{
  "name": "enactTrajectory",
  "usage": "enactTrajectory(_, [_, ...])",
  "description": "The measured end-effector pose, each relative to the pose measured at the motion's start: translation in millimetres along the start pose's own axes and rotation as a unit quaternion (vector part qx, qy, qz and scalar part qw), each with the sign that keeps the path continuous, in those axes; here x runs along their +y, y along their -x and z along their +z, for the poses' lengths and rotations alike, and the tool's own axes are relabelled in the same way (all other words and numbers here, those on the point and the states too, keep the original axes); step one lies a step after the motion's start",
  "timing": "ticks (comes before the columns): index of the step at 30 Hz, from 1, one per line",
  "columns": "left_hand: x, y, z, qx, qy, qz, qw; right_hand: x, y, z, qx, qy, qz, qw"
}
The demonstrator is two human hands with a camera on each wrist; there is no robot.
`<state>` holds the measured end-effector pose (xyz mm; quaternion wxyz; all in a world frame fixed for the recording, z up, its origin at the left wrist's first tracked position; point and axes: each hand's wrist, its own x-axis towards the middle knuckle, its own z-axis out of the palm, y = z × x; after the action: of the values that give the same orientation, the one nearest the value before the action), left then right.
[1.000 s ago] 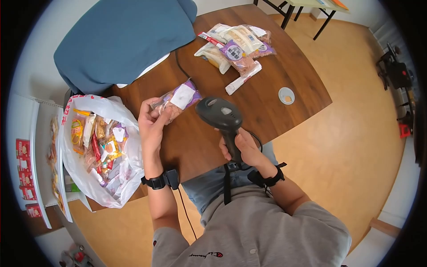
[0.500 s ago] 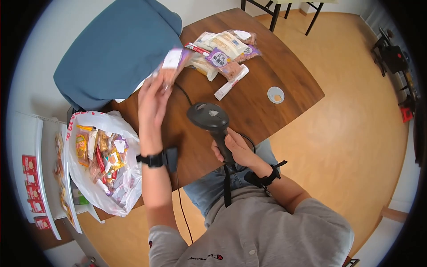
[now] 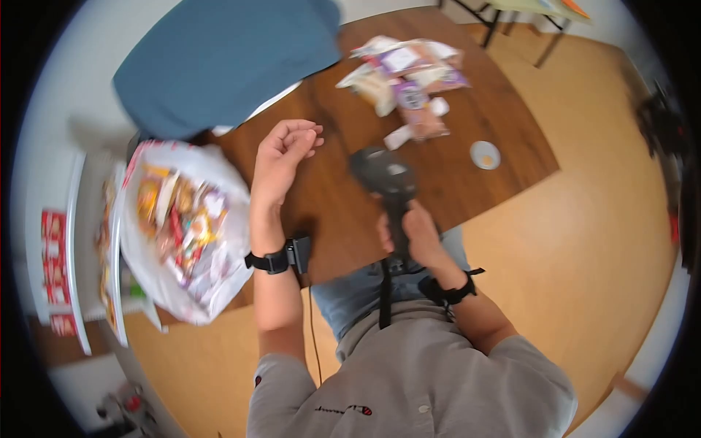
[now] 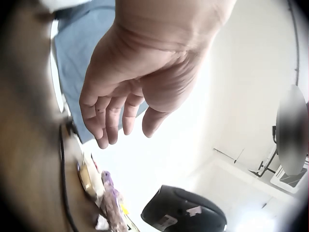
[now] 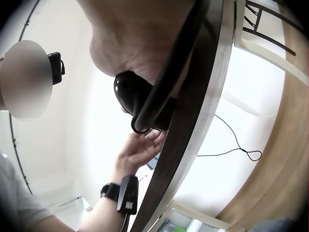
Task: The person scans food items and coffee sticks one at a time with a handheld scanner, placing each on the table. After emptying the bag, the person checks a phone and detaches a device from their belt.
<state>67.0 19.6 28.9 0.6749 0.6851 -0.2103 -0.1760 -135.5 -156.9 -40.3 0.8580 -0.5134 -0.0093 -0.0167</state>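
Note:
The left hand (image 3: 285, 157) is over the table with nothing in it, its fingers loosely bent in the left wrist view (image 4: 130, 92). In the head view the right hand (image 3: 412, 233) grips the handle of a black handheld scanner (image 3: 383, 171) near the table's front edge. The scanner's head (image 4: 183, 212) also shows low in the left wrist view. At the back lies a pile of packaged snacks (image 3: 372, 91), blurred. On top of it rests a purple packet with a white label (image 3: 400, 60); another purple packet (image 3: 423, 120) lies at the pile's front.
A white plastic bag (image 3: 234, 270) full of mixed packets stands at the left beside a shelf with red boxes (image 3: 55, 255). Blue cloth (image 3: 226, 66) covers something behind it. A small round lid (image 3: 485, 155) lies on the right of the brown table (image 3: 336, 241).
The left hand moved forward with the labelled packet, let it go, and is back near the table's middle. That packet is now on the pile. The right hand still grips the scanner; the head view has shifted.

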Motion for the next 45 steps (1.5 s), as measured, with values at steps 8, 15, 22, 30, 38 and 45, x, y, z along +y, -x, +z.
enactTrajectory(8, [3.4,142.5,-120.7,0.361,-0.338,0.073,0.866,-5.7,-9.3,5.4,-0.005,0.039,-0.017,0.999])
enactTrajectory(15, [-6.7,142.0,-109.3,0.331,-0.558,-0.134,0.75,-5.7,-10.5,4.5,-0.002,0.034,-0.023,0.999])
enactTrajectory(22, [-14.2,137.3,-104.9,0.385,-0.526,-0.119,0.749,-7.6,-8.6,4.4,-0.006,0.033,-0.027,0.999])
enactTrajectory(30, [1.9,148.9,-122.8,0.396,-0.391,-0.006,0.831,-6.9,-7.7,1.1,-0.023,0.018,-0.029,0.999])
enactTrajectory(38, [34.3,76.9,-51.8,0.139,-0.015,0.068,0.988,-5.6,-8.7,2.4,-0.028,0.017,-0.029,0.999])
enactTrajectory(45, [-16.4,15.2,-24.2,0.092,0.011,0.069,0.993,-3.2,-3.5,1.6,-0.013,0.015,-0.029,0.999])
